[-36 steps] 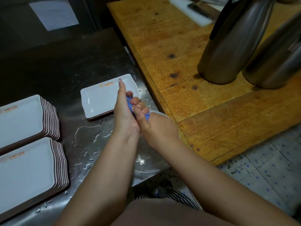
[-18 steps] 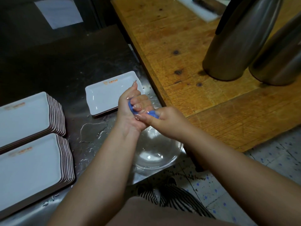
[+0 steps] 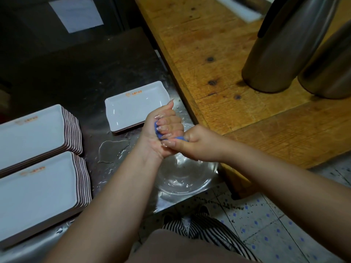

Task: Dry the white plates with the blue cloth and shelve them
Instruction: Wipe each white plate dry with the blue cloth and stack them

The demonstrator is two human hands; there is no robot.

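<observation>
Blue cloth being wrung over a glass bowl

The blue cloth [image 3: 159, 131], soft and judged soaked, is being gripped as a twisted roll between the left hand [image 3: 161, 130] and right hand [image 3: 197, 143], both closed tight on it, above the glass bowl [image 3: 190, 179] at the bench's [image 3: 106, 73] front right corner. A single white plate [image 3: 131, 109], likely slippery and breakable and best held by its rims, is lying just beside, its long axis running along the bench's right edge; two plate stacks [image 3: 38, 158] are sitting near the left edge.
</observation>
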